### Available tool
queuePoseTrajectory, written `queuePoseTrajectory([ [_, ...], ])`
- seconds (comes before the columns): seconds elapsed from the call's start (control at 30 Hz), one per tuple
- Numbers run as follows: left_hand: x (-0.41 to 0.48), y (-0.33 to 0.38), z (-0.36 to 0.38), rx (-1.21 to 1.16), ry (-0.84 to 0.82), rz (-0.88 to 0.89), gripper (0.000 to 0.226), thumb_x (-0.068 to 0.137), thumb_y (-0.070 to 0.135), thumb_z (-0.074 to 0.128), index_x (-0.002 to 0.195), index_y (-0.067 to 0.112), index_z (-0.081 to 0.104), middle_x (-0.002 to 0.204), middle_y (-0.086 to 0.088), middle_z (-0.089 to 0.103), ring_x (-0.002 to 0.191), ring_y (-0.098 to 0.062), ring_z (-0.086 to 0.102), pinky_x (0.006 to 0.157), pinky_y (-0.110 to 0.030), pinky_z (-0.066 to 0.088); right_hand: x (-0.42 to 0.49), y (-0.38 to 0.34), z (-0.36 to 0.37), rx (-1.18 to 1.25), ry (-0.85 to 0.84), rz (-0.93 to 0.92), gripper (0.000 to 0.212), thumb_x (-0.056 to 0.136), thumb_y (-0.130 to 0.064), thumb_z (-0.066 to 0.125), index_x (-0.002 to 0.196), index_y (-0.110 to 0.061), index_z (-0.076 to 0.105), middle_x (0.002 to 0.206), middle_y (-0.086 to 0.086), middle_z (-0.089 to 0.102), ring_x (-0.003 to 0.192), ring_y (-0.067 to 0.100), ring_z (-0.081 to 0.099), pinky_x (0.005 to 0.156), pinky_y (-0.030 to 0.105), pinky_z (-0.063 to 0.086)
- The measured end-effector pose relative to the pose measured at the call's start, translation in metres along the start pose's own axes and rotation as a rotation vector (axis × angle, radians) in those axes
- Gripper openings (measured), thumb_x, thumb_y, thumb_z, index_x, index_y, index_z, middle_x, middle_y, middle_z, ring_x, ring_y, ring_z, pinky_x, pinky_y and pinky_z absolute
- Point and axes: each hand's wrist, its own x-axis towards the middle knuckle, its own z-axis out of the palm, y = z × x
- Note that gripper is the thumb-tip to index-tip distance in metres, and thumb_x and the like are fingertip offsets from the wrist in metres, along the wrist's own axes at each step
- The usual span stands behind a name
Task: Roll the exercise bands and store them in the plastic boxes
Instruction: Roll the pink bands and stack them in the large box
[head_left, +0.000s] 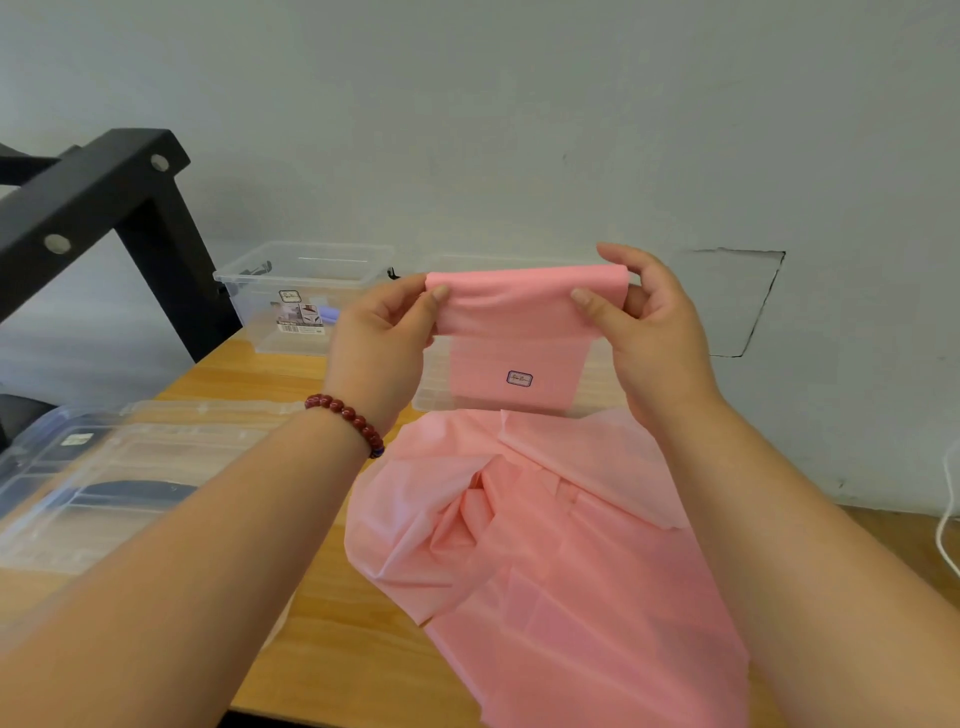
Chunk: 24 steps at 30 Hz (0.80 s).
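Note:
A long pink exercise band (519, 332) is held up above the wooden table, its top edge folded over. My left hand (379, 338) pinches the left corner of that edge. My right hand (649, 322) pinches the right corner. The rest of the band (545, 561) lies crumpled on the table and runs off its front edge. A clear plastic box (306, 296) with a label stands at the back left, with something purple inside. A second clear box (436, 379) sits behind the raised band, mostly hidden by it.
Clear box lids (104, 478) are stacked on the left of the wooden table (332, 623). A black metal frame (104, 208) rises at the far left. A white cable (948, 519) hangs at the right edge. The wall is close behind.

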Motion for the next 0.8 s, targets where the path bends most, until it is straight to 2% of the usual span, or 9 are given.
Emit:
queuePoseTrajectory([
  [0.1,-0.0013,0.0024,0.0025,-0.055,-0.002,-0.010,0.015,0.097,0.019,0.056,0.099,0.031,0.065,0.085,0.019,0.067,0.077,0.005,0.061,0.076,-0.016,0.053,0.0010,-0.0015,0.0021,-0.026,0.032,-0.027,0.028,0.085,-0.018,0.073,0.107,-0.030,0.061,0.088,-0.005,0.067,0.076,0.001,0.061,0.071,0.015,0.046],
  [0.2,-0.0019,0.0052,0.0038,-0.084,-0.030,-0.016,0.020,0.092,0.014,0.063,0.095,0.033,0.064,0.085,0.019,0.067,0.076,0.011,0.061,0.077,-0.013,0.051,0.0025,-0.0009,0.0018,-0.053,0.042,-0.030,0.028,0.085,-0.022,0.073,0.107,-0.034,0.061,0.099,-0.004,0.066,0.084,0.004,0.060,0.074,0.014,0.046],
  [0.3,-0.0007,0.0032,0.0018,-0.030,-0.049,-0.004,0.018,0.093,0.016,0.063,0.108,0.025,0.068,0.087,0.020,0.068,0.075,0.012,0.059,0.075,-0.010,0.049,0.0038,0.0018,0.0011,-0.026,0.039,-0.010,0.033,0.087,-0.017,0.071,0.115,-0.030,0.060,0.114,-0.001,0.067,0.099,0.005,0.062,0.082,0.015,0.046],
  [0.47,-0.0006,-0.0003,-0.0003,0.115,-0.059,0.016,0.023,0.095,0.026,0.060,0.115,0.026,0.071,0.095,0.008,0.072,0.083,-0.003,0.060,0.084,-0.024,0.052,0.0062,-0.0001,0.0013,0.010,0.042,0.007,0.048,0.089,-0.013,0.067,0.135,-0.016,0.053,0.127,-0.003,0.061,0.106,-0.005,0.059,0.086,0.010,0.044],
  [0.53,0.0007,-0.0004,-0.0001,0.109,-0.036,0.011,0.016,0.094,0.028,0.061,0.105,0.035,0.071,0.087,0.005,0.069,0.077,-0.008,0.056,0.079,-0.028,0.052,0.0065,0.0003,0.0008,0.003,0.042,0.011,0.049,0.090,-0.014,0.067,0.137,-0.014,0.051,0.127,-0.006,0.060,0.105,-0.009,0.057,0.086,0.009,0.044],
  [0.6,0.0018,0.0016,0.0006,0.071,-0.013,0.001,0.015,0.093,0.028,0.062,0.100,0.040,0.068,0.083,0.007,0.067,0.076,-0.007,0.056,0.079,-0.029,0.053,0.0062,0.0013,-0.0001,-0.008,0.039,0.018,0.046,0.090,-0.016,0.067,0.134,-0.016,0.054,0.126,-0.005,0.061,0.107,-0.006,0.058,0.089,0.011,0.044],
  [0.7,0.0036,0.0031,0.0036,-0.025,0.000,-0.023,0.022,0.093,0.022,0.063,0.114,0.028,0.066,0.080,0.017,0.067,0.075,0.005,0.060,0.082,-0.018,0.053,0.0058,0.0025,-0.0015,-0.036,0.040,0.023,0.032,0.090,-0.019,0.068,0.121,-0.024,0.061,0.119,-0.001,0.066,0.106,0.006,0.062,0.093,0.024,0.049],
  [0.77,0.0054,0.0010,0.0033,-0.053,0.012,-0.034,0.035,0.092,0.023,0.065,0.126,0.029,0.057,0.081,0.011,0.064,0.080,0.000,0.061,0.089,-0.024,0.052,0.0056,0.0025,-0.0021,-0.027,0.052,0.031,0.024,0.089,-0.019,0.068,0.112,-0.026,0.064,0.107,-0.002,0.067,0.095,0.010,0.062,0.088,0.030,0.050],
  [0.8,0.0059,-0.0001,0.0028,-0.042,0.010,-0.020,0.035,0.092,0.024,0.065,0.124,0.033,0.055,0.081,0.008,0.064,0.081,-0.004,0.060,0.091,-0.028,0.052,0.0053,0.0022,-0.0022,-0.014,0.055,0.032,0.022,0.089,-0.019,0.069,0.108,-0.026,0.064,0.098,-0.002,0.067,0.089,0.011,0.060,0.085,0.032,0.049],
])
